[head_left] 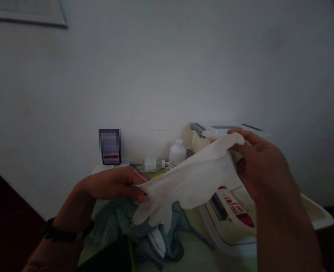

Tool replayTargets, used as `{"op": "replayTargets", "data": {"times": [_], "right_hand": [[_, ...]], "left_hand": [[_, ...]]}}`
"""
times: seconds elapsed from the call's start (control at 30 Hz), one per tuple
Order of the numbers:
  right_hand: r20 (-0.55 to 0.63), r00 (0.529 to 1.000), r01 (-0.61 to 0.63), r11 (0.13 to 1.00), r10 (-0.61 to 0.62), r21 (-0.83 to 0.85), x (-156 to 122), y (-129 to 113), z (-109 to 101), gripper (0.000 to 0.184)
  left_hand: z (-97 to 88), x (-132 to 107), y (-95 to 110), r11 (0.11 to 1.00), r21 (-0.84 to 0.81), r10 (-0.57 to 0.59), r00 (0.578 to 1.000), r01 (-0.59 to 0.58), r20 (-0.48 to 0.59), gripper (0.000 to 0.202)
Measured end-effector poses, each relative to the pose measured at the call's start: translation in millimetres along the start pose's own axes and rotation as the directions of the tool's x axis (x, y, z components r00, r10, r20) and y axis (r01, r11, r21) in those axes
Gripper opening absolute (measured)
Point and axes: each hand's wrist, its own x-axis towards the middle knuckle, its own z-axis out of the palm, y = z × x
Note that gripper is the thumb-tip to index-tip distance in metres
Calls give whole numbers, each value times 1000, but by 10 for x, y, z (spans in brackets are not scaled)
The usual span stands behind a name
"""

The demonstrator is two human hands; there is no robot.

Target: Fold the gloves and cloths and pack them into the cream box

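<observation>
Nearest the lens, at 4 o'clock in view: the right forearm, running up to the right hand (259, 162), its fingers curled and gripping the cuff end of a white glove (195, 181). Left hand (113, 183), at the glove's 9 o'clock, is mostly closed, thumb and fingers pinching near the finger end; black bracelet (66, 231) on that wrist. Glove is mid-view, held up off the table (201, 260), stretched slantwise from 8 to 2 o'clock, limp fingers drooping toward 7. Clock below taken from the glove. At 7 o'clock, a rumpled green knit (107, 219) on the table. At 5, a box (232, 249); in it, at 4, a red-labelled pack (237, 207). Box lid (220, 130) raised at 1. At 11, a white bottle (178, 153), upright. Near it, at 10, a small bottle (153, 164) on its side. Farther along 10, a phone (112, 156) propped by the wall (155, 75), screen partly blurred out.
</observation>
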Motion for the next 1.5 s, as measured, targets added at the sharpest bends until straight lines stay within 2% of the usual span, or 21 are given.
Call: {"op": "replayTargets", "data": {"times": [0.07,0.1,0.2,0.27,0.37,0.47,0.57,0.7,0.83,0.87,1.0,1.07,1.13,1.2,1.33,1.5], "right_hand": [[-12,998,-64,998,63,-28,-26,-31,54,25],[2,996,-92,995,92,-40,-44,-46,90,26],[175,978,-97,990,114,-100,-110,-73,226,23],[277,956,-63,990,97,-129,-157,-75,330,18],[369,929,55,977,25,-206,-220,-68,473,11],[441,897,148,954,-19,-259,-263,-71,548,11],[478,878,149,957,-12,-249,-272,-88,523,14],[480,877,107,972,6,-207,-238,-115,409,16],[472,882,74,992,-15,-106,-212,-107,353,16],[457,890,60,995,-15,-83,-211,-98,355,16],[422,905,50,999,-41,-11,-221,-62,378,18],[439,896,94,995,-70,-33,-224,-58,370,22],[462,883,151,983,-86,-104,-222,-65,342,16],[480,873,193,964,-85,-180,-215,-78,300,10],[481,867,280,925,-129,-257,-205,-107,221,8],[500,823,448,849,-270,-279,-217,-143,182,10]], "left_hand": [[-12,2,3,997,77,-19,998,15,55,16],[-10,3,4,992,123,-24,999,19,39,16],[57,-1,40,979,204,17,990,12,-140,44],[152,-7,111,977,211,101,958,-43,-269,56],[304,-3,253,950,294,229,874,-105,-428,56],[367,11,350,916,397,278,805,-57,-524,30],[319,-2,368,905,424,272,792,-18,-547,12],[228,-64,356,888,460,297,770,-5,-565,9],[226,-97,338,894,444,337,741,-58,-581,7],[235,-97,325,905,417,338,740,-86,-582,8],[260,-80,271,922,345,345,774,-174,-531,40],[255,-76,267,904,401,359,768,-146,-530,32],[240,-78,281,879,471,357,763,-78,-539,15],[223,-84,300,866,499,347,762,-35,-547,8],[196,-101,314,885,465,333,748,-36,-575,10],[186,-127,314,876,481,333,738,-12,-587,10]]}}
